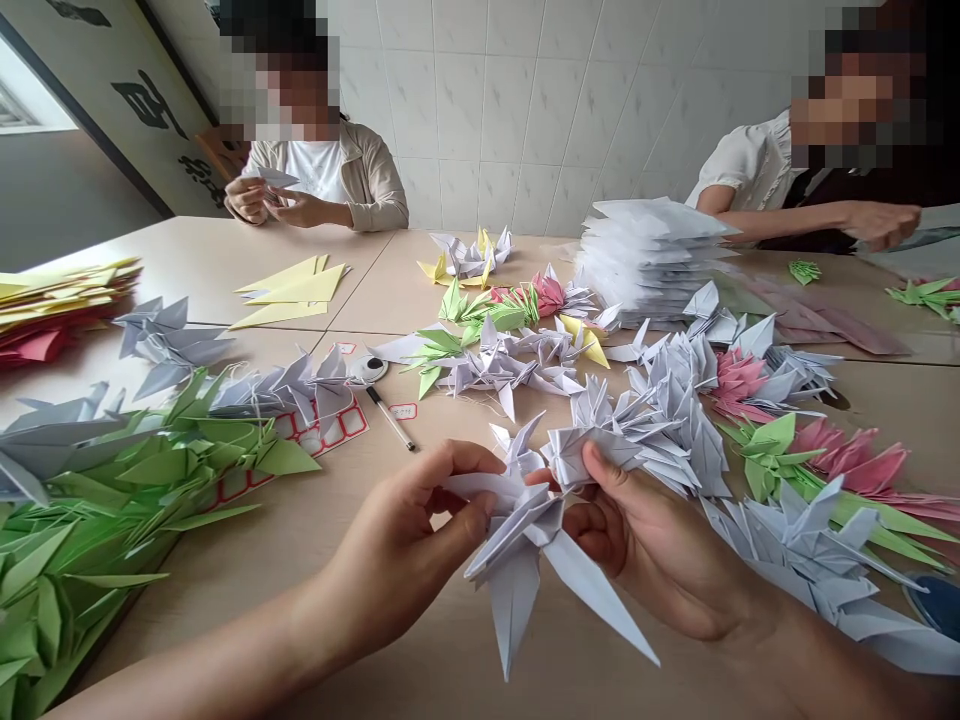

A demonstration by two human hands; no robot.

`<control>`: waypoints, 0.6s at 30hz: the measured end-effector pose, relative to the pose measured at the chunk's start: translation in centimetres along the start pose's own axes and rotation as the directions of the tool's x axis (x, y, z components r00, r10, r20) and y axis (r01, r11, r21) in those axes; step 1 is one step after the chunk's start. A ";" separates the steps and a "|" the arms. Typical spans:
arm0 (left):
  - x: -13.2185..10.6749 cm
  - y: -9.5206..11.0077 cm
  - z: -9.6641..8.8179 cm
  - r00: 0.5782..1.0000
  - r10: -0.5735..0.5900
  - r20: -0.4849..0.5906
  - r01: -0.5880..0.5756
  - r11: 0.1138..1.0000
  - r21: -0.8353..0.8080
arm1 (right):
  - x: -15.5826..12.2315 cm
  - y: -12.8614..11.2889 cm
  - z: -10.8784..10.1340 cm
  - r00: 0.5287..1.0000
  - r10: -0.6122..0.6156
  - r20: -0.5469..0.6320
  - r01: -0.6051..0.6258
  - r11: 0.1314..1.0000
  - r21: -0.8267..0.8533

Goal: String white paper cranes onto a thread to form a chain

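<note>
My left hand (pixel 427 525) pinches a white origami crane (pixel 517 560) between thumb and fingers, its long points hanging down over the table. Close beside it, my right hand (pixel 660 545) is closed on a second white crane (pixel 585 455), thumb on top. The fingers of both hands nearly meet between the two cranes, so I cannot tell how these are joined. Behind my right hand lies a heap of white cranes (pixel 675 390), which the held cranes partly overlap.
Green cranes (pixel 165 470) cover the table's left side; pink cranes (pixel 847 455) lie at the right. A pen (pixel 390 418) is near the middle. A tall stack of white sheets (pixel 652 265) stands at the back. Two people (pixel 322 185) sit opposite, handling paper.
</note>
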State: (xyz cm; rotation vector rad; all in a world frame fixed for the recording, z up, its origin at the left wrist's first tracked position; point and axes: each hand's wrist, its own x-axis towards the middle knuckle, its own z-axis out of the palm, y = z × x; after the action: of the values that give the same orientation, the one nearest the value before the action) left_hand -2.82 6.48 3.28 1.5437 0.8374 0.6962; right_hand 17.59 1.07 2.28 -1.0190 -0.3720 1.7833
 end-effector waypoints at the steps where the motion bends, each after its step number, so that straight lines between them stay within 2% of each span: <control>1: 0.0 0.0 0.0 1.000 0.008 0.006 -0.008 1.000 0.006 | -0.1 -0.1 0.2 1.000 0.001 0.007 -0.001 1.000 0.003; 9: 0.2 0.2 0.0 0.999 -0.002 -0.035 0.005 0.994 0.111 | -0.2 0.4 0.2 0.997 0.013 0.077 -0.014 1.000 0.017; 14: 0.1 0.4 0.1 0.997 0.074 -0.026 -0.064 0.961 0.268 | -0.2 0.5 0.2 0.989 0.031 0.147 -0.038 0.998 0.041; 18: 0.1 0.3 0.2 0.994 0.105 -0.015 -0.096 0.951 0.295 | -0.1 0.6 0.2 0.983 0.031 0.181 -0.037 0.999 0.030</control>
State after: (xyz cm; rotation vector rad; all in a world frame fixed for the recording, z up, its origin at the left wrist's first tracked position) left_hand -2.59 6.42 3.55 1.8581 0.9218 0.6931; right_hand 17.08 0.75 2.12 -0.8472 -0.4372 1.9129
